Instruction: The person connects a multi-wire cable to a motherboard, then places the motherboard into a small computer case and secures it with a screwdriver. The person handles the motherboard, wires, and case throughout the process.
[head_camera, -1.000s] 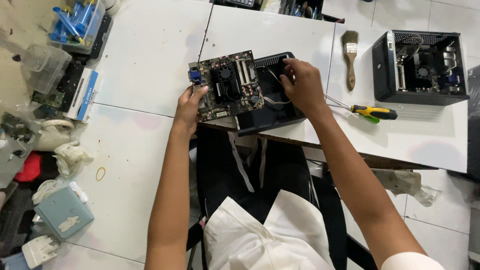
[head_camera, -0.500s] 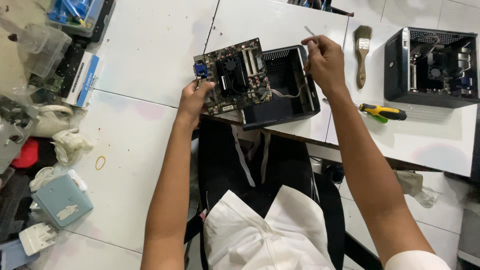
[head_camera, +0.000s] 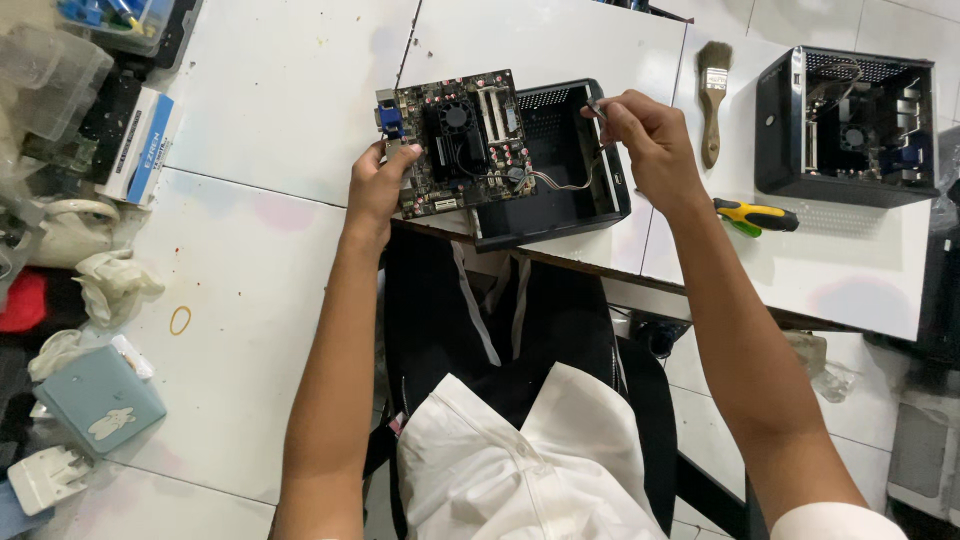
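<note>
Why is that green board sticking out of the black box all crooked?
The left hand holds the circuit board tilted, half out of the small open black case. A thin wire joins them. The right hand pinches something small above the case.

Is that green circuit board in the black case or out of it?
Mostly out: the circuit board sits tilted over the black case, held by the left hand, thin wires still joining them.

Bright, even overhead light fills the view. Shadows on the white surface (head_camera: 280, 100) stay soft. Edges bend slightly outward.
</note>
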